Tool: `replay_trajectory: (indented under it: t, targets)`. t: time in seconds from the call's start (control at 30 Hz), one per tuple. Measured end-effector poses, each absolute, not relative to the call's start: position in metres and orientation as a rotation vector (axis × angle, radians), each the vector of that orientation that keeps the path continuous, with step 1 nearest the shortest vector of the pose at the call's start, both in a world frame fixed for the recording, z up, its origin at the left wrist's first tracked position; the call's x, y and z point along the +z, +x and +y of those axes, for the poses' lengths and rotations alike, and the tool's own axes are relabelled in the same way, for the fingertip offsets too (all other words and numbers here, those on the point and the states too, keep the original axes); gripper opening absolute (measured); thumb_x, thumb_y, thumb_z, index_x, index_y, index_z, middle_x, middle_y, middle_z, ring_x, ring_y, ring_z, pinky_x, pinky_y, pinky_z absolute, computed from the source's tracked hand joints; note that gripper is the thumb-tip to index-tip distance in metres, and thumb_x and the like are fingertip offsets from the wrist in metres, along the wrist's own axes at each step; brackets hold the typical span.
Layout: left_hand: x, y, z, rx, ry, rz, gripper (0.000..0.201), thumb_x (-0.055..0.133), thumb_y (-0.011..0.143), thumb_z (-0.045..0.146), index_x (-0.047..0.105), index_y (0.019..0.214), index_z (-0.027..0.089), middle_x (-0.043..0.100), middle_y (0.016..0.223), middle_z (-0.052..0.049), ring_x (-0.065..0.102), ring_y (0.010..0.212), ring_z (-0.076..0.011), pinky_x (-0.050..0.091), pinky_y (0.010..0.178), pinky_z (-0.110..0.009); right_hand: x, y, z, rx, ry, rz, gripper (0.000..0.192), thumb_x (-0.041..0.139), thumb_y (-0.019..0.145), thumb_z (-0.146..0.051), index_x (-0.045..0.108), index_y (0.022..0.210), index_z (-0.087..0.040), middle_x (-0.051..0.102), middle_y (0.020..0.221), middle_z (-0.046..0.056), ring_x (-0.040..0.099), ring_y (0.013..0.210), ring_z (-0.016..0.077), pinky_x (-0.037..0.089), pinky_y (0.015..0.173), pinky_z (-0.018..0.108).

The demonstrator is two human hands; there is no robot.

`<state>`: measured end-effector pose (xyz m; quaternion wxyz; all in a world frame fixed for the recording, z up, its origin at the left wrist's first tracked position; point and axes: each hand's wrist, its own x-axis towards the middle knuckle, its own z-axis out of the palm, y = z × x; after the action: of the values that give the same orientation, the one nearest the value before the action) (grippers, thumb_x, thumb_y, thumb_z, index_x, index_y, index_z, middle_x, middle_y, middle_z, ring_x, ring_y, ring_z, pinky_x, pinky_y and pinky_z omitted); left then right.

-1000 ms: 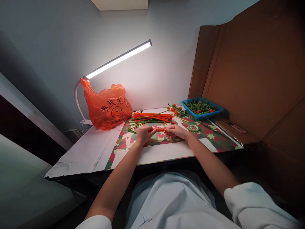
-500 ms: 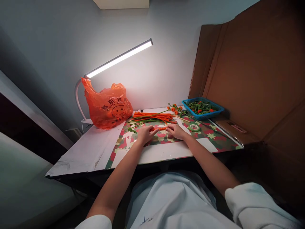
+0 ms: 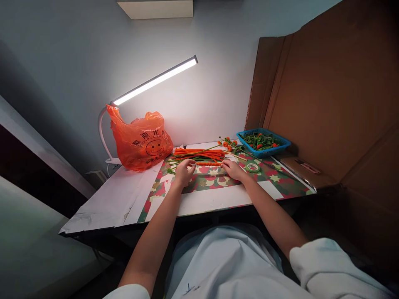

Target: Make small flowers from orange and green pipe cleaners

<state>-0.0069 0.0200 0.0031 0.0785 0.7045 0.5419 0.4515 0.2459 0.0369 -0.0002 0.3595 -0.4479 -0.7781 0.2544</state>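
We see our fingertips pinching the two ends of an orange coiled pipe cleaner (image 3: 208, 163), which stretches level between our hands just above the patterned mat (image 3: 280, 182). Our left hand (image 3: 184, 171) grips the coil's left end between thumb and forefinger, the other fingers curled under; our right hand (image 3: 231, 168) holds the right end the same way, though at this size we cannot tell exactly how many fingers close on it. Taking the coil as our landmark, a bundle of straight orange and green stems (image 3: 199, 154) lies just behind it on the mat. Just to the right of the coil, close by our right hand, a roll of green tape (image 3: 252, 167) lies flat. Farther behind and to the right of the coil, a few stems with small orange pompoms (image 3: 229, 143) lie near a blue basket (image 3: 282, 145) filled with green and orange pieces. Well to the left of the coil and behind it sits an orange plastic bag (image 3: 141, 141) printed with a smiling face, and above that a lit desk lamp (image 3: 156, 79) slants across the wall. To the right of the coil, past the basket, stands a tall cardboard screen (image 3: 330, 91).
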Motion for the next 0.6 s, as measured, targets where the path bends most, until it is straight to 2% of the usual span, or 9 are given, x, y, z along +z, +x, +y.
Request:
replay_trajectory:
  t: [0.1, 0.3, 0.47, 0.6]
  targets:
    - [0.0049, -0.0073, 0.0183, 1.357, 2.081, 1.523, 0.017, 0.056, 0.081, 0.03, 0.067, 0.086, 0.018, 0.071, 0.087, -0.006, 0.063, 0.076, -0.0174, 0.049, 0.074, -0.03, -0.0009, 0.2472, 0.0383, 0.692, -1.125, -2.004, 0.024, 0.044, 0.084, -0.037, 0.046, 0.066, -0.02, 0.048, 0.063, -0.001, 0.042, 0.061, 0.0145, 0.03, 0.057, 0.026]
    - [0.0011, -0.0144, 0.0204, 1.276, 1.997, 1.367, 0.025, 0.063, 0.075, 0.038, 0.069, 0.084, 0.017, 0.071, 0.08, -0.007, 0.063, 0.07, -0.0171, 0.05, 0.065, -0.028, -0.0046, 0.2481, 0.0371, 0.781, -1.109, -2.016, 0.026, 0.051, 0.081, -0.041, 0.056, 0.069, -0.018, 0.05, 0.061, -0.002, 0.043, 0.057, 0.0129, 0.031, 0.053, 0.024]
    - [-0.0043, -0.0143, 0.0235, 1.201, 1.938, 1.302, 0.032, 0.065, 0.072, 0.043, 0.07, 0.087, 0.015, 0.07, 0.073, -0.007, 0.063, 0.065, -0.0169, 0.049, 0.059, -0.027, -0.0074, 0.2428, 0.0338, 0.809, -1.059, -2.065, 0.023, 0.055, 0.08, -0.036, 0.06, 0.067, -0.018, 0.058, 0.062, 0.001, 0.048, 0.058, 0.0136, 0.034, 0.054, 0.024]
    - [-0.0034, -0.0116, 0.0214, 1.17, 1.909, 1.238, 0.033, 0.066, 0.071, 0.043, 0.071, 0.088, 0.015, 0.071, 0.076, -0.008, 0.065, 0.067, -0.0175, 0.05, 0.06, -0.027, -0.0037, 0.2414, 0.0324, 0.711, -1.058, -2.05, 0.02, 0.051, 0.082, -0.031, 0.061, 0.07, -0.018, 0.057, 0.064, 0.001, 0.048, 0.06, 0.0141, 0.034, 0.056, 0.025]
